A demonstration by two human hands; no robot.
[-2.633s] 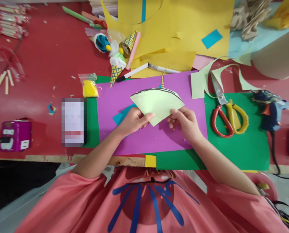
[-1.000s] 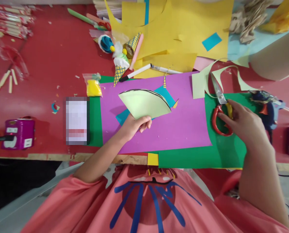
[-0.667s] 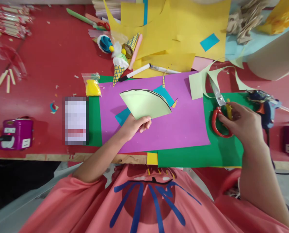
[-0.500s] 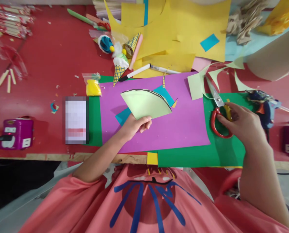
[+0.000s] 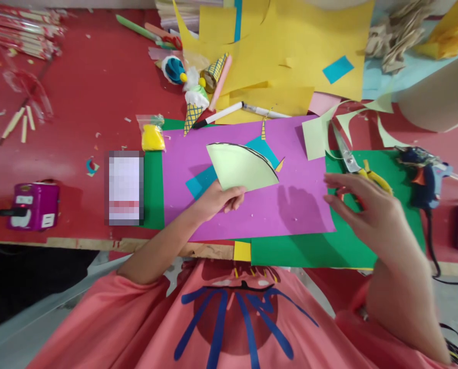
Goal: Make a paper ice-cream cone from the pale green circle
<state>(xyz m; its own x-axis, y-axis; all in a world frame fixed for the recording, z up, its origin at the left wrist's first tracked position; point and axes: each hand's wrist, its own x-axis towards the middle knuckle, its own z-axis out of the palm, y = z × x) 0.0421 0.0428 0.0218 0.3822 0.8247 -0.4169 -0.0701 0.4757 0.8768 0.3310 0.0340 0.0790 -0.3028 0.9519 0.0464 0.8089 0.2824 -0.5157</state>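
Observation:
My left hand is closed on the lower corner of a pale green folded paper wedge with a black line along its curved edge, held above the purple sheet. My right hand is raised over the green sheet with its fingers in the handles of the red-and-yellow scissors. The blades point away from me toward the pale green offcuts. Most of the red handle is hidden behind my fingers.
A glue gun lies right of the scissors. Markers, paper ice-cream cones, a yellow clay bag and yellow sheets crowd the far side. A phone and a purple box sit at left.
My right hand left the paper wedge, reached right to the scissors, gripped them and lifted them off the green sheet toward the left. My left hand kept holding the wedge.

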